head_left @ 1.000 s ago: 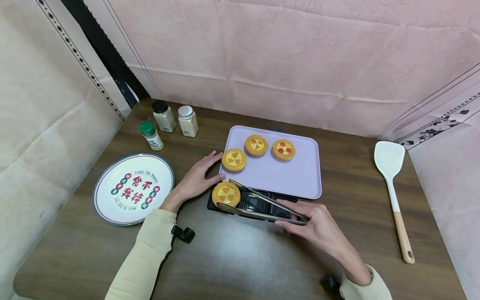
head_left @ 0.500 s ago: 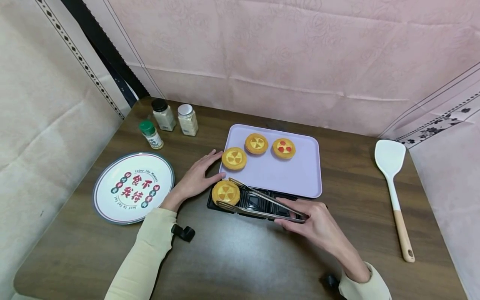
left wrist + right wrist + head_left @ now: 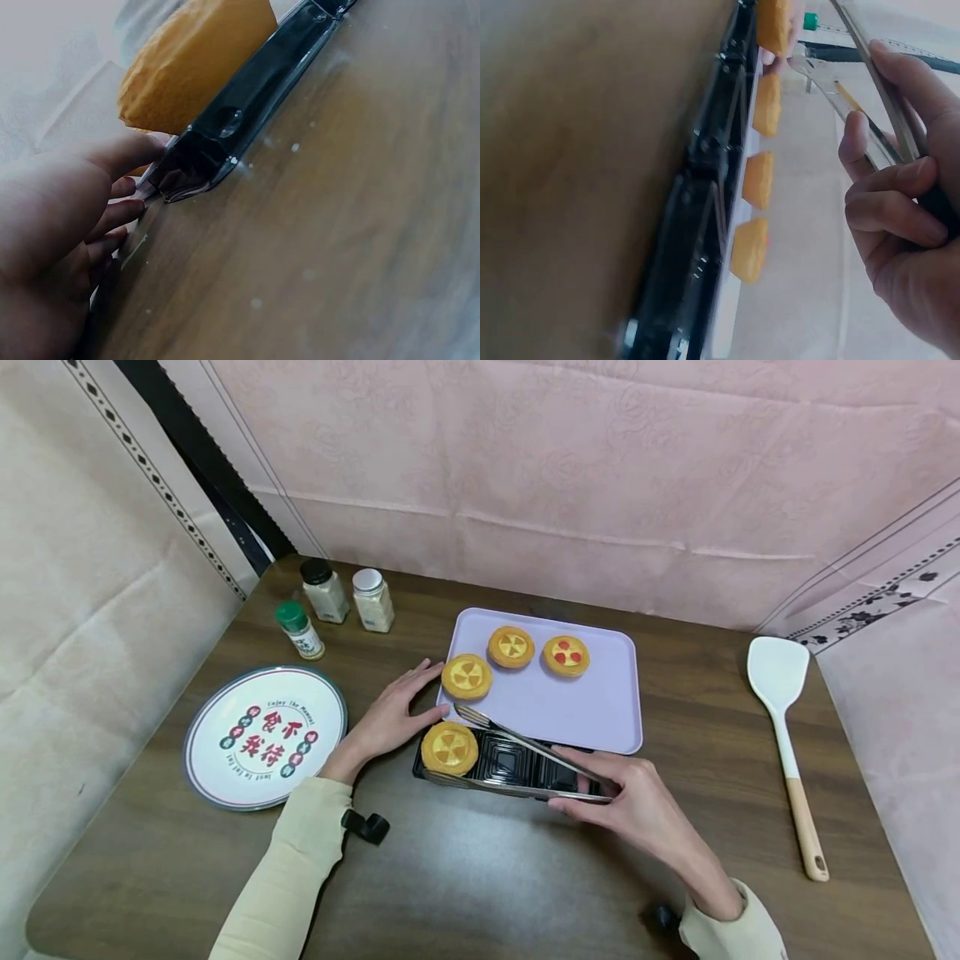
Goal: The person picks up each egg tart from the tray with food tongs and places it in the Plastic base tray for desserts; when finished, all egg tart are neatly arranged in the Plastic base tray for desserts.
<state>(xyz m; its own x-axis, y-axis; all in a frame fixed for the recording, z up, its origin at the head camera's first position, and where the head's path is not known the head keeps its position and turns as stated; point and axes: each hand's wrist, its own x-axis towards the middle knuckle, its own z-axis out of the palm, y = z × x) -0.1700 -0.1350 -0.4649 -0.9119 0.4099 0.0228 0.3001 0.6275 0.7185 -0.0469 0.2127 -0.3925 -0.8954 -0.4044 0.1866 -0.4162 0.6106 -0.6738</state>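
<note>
My right hand (image 3: 633,793) holds metal tongs (image 3: 517,790) by their rear end, thumb on one arm and fingers on the other. The two tong arms stand apart, their tips on the far and near sides of a yellow tart (image 3: 450,749). That tart sits in the left compartment of a black plastic tray (image 3: 504,762). My left hand (image 3: 393,722) lies with fingers extended along the left edge of a lavender tray (image 3: 600,714). In the left wrist view, its thumb is right at the corner of the black tray (image 3: 236,112).
Three more tarts, one red-dotted (image 3: 566,657), sit on the lavender tray. A round printed plate (image 3: 217,727) lies left, with several seasoning jars, one green-capped (image 3: 302,631), behind it. A white spatula (image 3: 780,681) with a wooden handle lies far right. Cloth (image 3: 600,485) hangs behind the table.
The tongs have spread wider: the far tip has moved back and the near tip forward, toward the person. My left hand and the tarts stay in place.
</note>
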